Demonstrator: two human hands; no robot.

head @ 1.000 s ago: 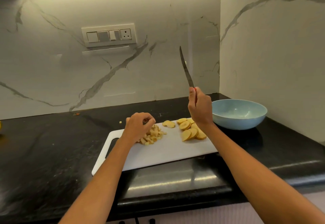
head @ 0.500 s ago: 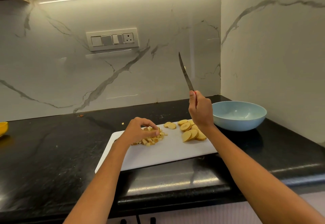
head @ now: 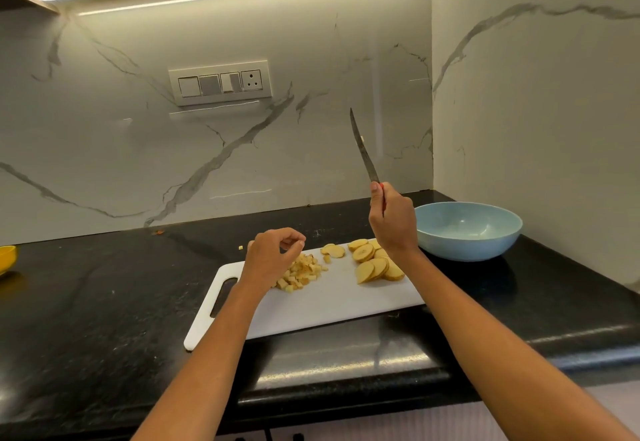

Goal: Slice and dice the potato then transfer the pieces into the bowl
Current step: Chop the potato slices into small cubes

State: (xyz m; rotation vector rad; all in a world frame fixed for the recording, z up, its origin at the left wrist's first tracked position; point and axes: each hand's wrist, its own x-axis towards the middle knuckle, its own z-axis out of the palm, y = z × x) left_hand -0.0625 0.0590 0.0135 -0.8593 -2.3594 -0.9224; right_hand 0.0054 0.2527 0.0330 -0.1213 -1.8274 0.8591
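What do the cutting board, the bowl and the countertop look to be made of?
Cutting board: likely plastic, plain matte white with a moulded handle slot.
Bowl: smooth pale blue, soft sheen; plastic or glazed ceramic, cannot tell.
Countertop: probably polished black stone, speckled and reflective.

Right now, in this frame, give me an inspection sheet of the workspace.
Surface: black counter with white cutting board.
Job's things: diced potato and potato slices on the board; blue bowl looks empty.
Clutter: stray potato bit on the counter; yellow object at the left edge.
Hands: right hand grips knife, blade raised; left hand over the dice, fingers curled.
Cables: nothing seen.
Surroundings: marble walls, switch panel.
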